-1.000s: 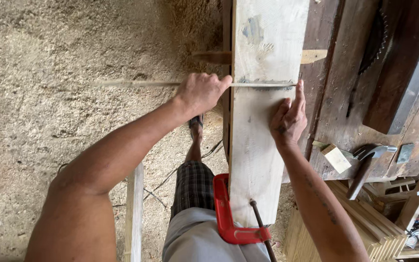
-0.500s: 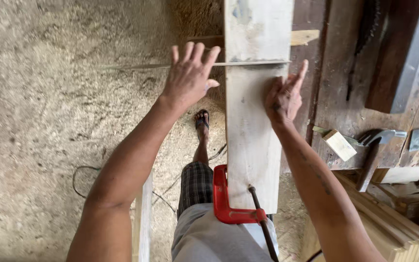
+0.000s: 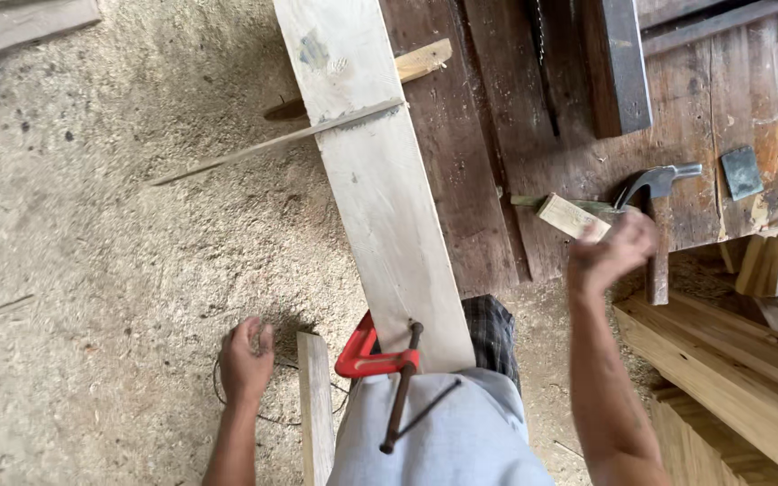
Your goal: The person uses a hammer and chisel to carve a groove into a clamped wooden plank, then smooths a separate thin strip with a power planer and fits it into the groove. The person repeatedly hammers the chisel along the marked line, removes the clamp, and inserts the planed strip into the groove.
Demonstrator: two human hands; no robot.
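View from above, looking down at a person's own two bare hands over a sawdust-covered floor (image 3: 92, 270). A long pale plank (image 3: 380, 189) runs from the top centre of the frame down to the lower middle, slanting slightly right as it descends, where a red C-clamp (image 3: 366, 358) with a dark screw handle grips its near end. A thin wooden strip (image 3: 272, 144) lies across the plank in the upper part of the frame, its long end pointing out to the left over the floor. The left hand (image 3: 247, 360) hangs low in the lower left of the frame, well apart from the plank, fingers loosely curled and holding nothing, just beside a narrow upright board (image 3: 315, 405). The right hand (image 3: 610, 254) is raised at the right of centre and blurred — its fingers look curled, but whether it grips anything cannot be told. It sits near a small light wood block (image 3: 569, 216) and a claw hammer (image 3: 657, 193), both lying on a dark, worn workbench (image 3: 731, 99) that fills the upper right. A small grey square piece (image 3: 742, 171) lies on the bench at the far right. Stacked pale boards (image 3: 731, 369) occupy the lower right corner — the person's grey shorts and checked cloth show at the bottom centre.
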